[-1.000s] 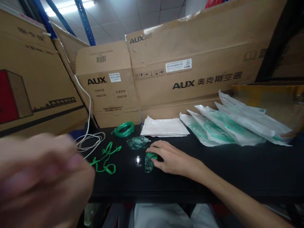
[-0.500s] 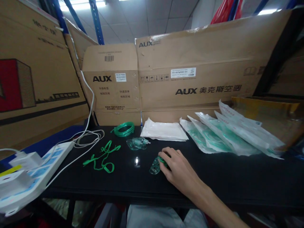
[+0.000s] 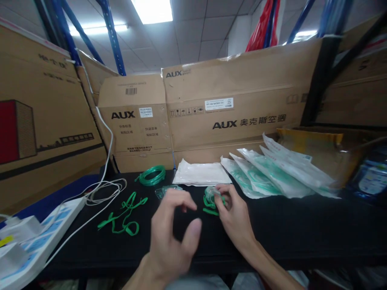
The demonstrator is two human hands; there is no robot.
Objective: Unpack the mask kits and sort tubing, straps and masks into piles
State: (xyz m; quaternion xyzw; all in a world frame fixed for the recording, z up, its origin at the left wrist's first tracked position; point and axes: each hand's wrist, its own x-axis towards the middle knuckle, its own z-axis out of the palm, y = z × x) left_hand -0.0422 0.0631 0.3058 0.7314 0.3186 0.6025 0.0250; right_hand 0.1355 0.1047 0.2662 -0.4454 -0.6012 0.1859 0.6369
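Note:
My right hand [image 3: 237, 219] pinches a clear plastic mask with a green elastic strap [image 3: 209, 197], just above the black table. To its left, my left hand [image 3: 173, 237] is raised over the table, thumb and fingers apart, holding nothing. Behind the left fingers lies a second clear plastic piece [image 3: 161, 191], mostly hidden. A tangle of green elastic straps [image 3: 133, 228] rests on the left of the table. Farther back sits a coil of green tubing [image 3: 163, 174].
White flat packets [image 3: 201, 174] lie at the back middle. Several clear bags with green contents [image 3: 272, 179] lean at the right, near a cardboard box [image 3: 311, 141]. A white power strip [image 3: 68, 219] and cable [image 3: 105, 194] occupy the left. Cardboard panels [image 3: 196, 141] wall the back.
My left hand has come into view from below. My right hand has lifted the mask off the table, turned it and moved slightly away from me. The view has tilted up.

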